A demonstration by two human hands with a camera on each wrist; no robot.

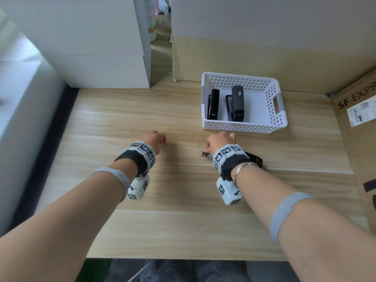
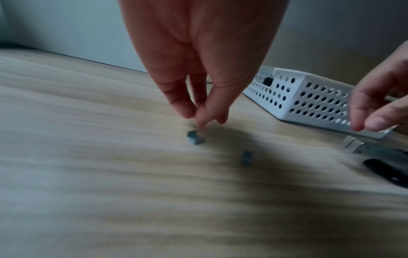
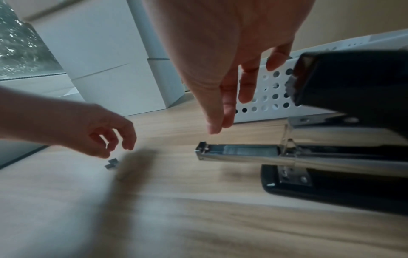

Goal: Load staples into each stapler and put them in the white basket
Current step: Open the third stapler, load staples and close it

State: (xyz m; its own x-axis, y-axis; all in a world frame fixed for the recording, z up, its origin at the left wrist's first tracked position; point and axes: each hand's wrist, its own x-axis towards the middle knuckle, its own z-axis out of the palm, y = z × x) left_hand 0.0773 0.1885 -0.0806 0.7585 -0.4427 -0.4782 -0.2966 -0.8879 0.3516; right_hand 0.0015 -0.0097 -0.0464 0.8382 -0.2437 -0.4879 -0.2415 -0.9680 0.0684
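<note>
The fingers [image 2: 199,120] of the left hand [image 1: 157,139] are being brought down together onto a small clump of staples [image 2: 195,138] lying on the surface [image 1: 122,123]; contact seems to be only at the tips and nothing is being gripped yet, though motion blur is hiding the detail. The fingers of the right hand [image 1: 218,140] are being held loosely spread and empty above the open stapler [image 3: 309,153], whose metal channel [image 3: 238,152] is being left exposed just in front of the white basket [image 1: 281,110], where two other staplers [image 1: 213,104] are already lying. A second scrap of staples [image 2: 247,158] is lying between the clump and the stapler. Trouble is being risked mainly at the pinch: such a short clump is likely to be crumbled, flicked away or dropped. With the stapler not being steadied, it is also liable to be nudged or its lid tipped shut during loading.
</note>
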